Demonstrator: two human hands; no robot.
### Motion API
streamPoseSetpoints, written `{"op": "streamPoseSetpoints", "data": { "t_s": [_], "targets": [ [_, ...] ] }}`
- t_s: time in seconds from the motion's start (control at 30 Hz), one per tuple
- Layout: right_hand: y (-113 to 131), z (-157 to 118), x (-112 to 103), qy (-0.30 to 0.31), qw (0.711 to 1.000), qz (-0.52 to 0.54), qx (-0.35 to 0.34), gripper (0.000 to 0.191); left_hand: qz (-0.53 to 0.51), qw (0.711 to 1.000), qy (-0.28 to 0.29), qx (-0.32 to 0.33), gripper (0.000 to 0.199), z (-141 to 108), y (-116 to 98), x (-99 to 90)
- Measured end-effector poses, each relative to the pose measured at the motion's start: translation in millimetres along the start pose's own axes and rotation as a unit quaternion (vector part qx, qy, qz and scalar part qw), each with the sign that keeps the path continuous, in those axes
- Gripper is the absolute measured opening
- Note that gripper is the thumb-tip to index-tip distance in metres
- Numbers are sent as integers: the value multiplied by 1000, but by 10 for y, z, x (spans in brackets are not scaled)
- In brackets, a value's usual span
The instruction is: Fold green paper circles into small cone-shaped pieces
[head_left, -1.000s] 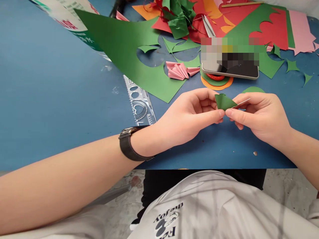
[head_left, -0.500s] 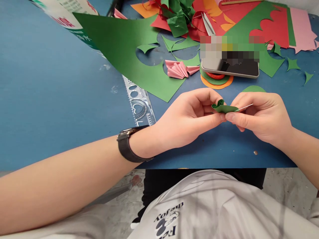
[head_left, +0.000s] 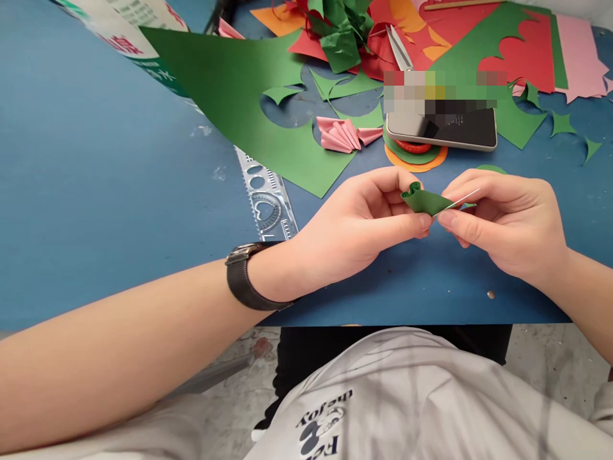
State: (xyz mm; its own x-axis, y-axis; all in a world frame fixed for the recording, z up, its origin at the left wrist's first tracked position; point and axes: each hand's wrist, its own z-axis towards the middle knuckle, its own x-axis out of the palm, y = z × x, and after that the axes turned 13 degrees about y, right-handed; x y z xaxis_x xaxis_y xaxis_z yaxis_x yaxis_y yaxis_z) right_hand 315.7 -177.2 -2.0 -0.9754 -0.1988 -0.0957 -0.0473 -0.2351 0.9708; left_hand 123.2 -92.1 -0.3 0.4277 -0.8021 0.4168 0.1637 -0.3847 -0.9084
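In the head view my left hand (head_left: 368, 223) pinches a small piece of green paper (head_left: 428, 202) between thumb and fingers. Its left end is curled into two tight rolls, and the rest lies flatter toward the right. My right hand (head_left: 502, 220) is closed at the paper's right edge. Between its thumb and fingers runs a thin, pale, needle-like stick (head_left: 464, 198), slanting along that edge. A bit of green shows behind the stick. Both hands are just above the blue table, fingertips nearly touching.
Beyond my hands lie a large cut green sheet (head_left: 230, 96), pink folded paper cones (head_left: 342, 135), a phone (head_left: 445, 131) over paper discs, and scissors (head_left: 400, 48). A clear stencil ruler (head_left: 263, 198) lies near my left wrist. Paper scraps cover the back of the blue table (head_left: 119, 211).
The green paper has tilted and shows more of its flat face, with the rolled end slightly farther left. My right hand has shifted slightly right, and the stick slants more steeply.
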Motion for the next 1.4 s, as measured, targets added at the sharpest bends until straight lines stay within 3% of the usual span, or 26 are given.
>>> {"op": "streamPoseSetpoints", "data": {
  "t_s": [0.23, 0.47, 0.83, 1.17, 1.4],
  "targets": [
    [-28, -3, 44, -23, 1000, 17, 8, 19, 1, 1000, -2, 7, 23, 1, 23, 30],
    [-4, 15, 96, -39, 995, 64, 58, 15, 2, 1000, -5, 3, 23, 1, 49, 28],
    [12, 3, 81, -39, 996, 49, 69, 20, 16, 1000, 0, 3, 22, 9, 33, 19],
    [-51, -3, 80, -34, 999, -8, 7, 20, 35, 999, 22, -17, 20, 13, 22, -3],
    [-17, 13, 70, -22, 999, -29, -11, 18, 119, 993, 22, -1, 17, -5, 10, -15]
  ]
}}
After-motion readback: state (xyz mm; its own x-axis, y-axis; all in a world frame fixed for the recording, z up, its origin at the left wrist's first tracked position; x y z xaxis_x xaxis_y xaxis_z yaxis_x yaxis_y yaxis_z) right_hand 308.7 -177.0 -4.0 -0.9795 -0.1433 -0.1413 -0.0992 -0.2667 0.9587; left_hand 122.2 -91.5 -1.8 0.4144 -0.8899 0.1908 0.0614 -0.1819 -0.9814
